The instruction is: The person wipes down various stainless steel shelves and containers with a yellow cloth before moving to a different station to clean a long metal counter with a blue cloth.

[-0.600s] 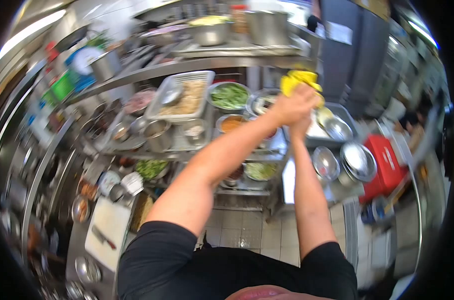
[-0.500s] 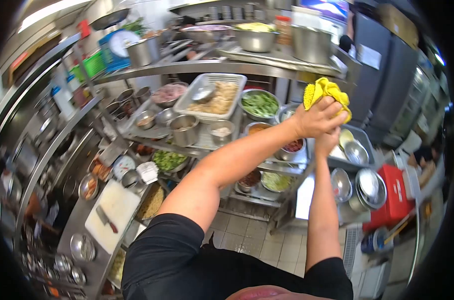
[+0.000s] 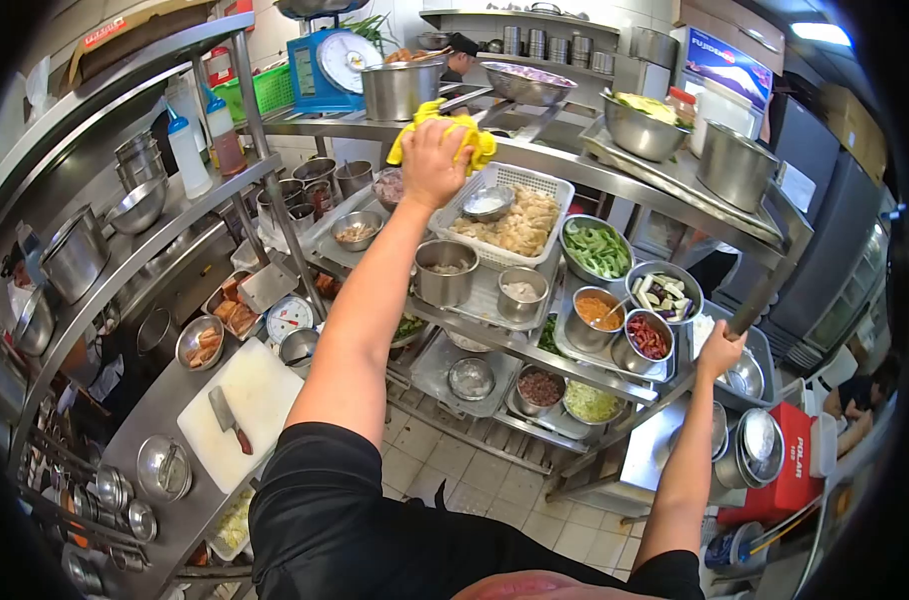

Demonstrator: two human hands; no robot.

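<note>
My left hand [image 3: 435, 165] is closed on a yellow cloth [image 3: 480, 145] at the top shelf's metal front edge, just below a tall steel pot [image 3: 403, 92]. On the right, my right hand [image 3: 720, 350] grips the slanting metal post [image 3: 765, 295] of the shelf. Beneath my left hand sits a white basket [image 3: 567, 195] of pale food pieces. Bowls of green vegetables [image 3: 597, 248], cut eggplant [image 3: 663, 292] and red peppers [image 3: 649, 337] stand between my hands.
A cutting board [image 3: 265, 385] with a knife [image 3: 230, 420] lies at the lower left. A blue scale [image 3: 313, 75] and a large bowl [image 3: 640, 130] stand on the top shelf. A red box [image 3: 790, 470] is at the lower right. Another person [image 3: 462, 55] is behind the shelves.
My left hand has moved left along the shelf with the yellow cloth. My right hand, before close to my left one, now holds the post. The view has shifted.
</note>
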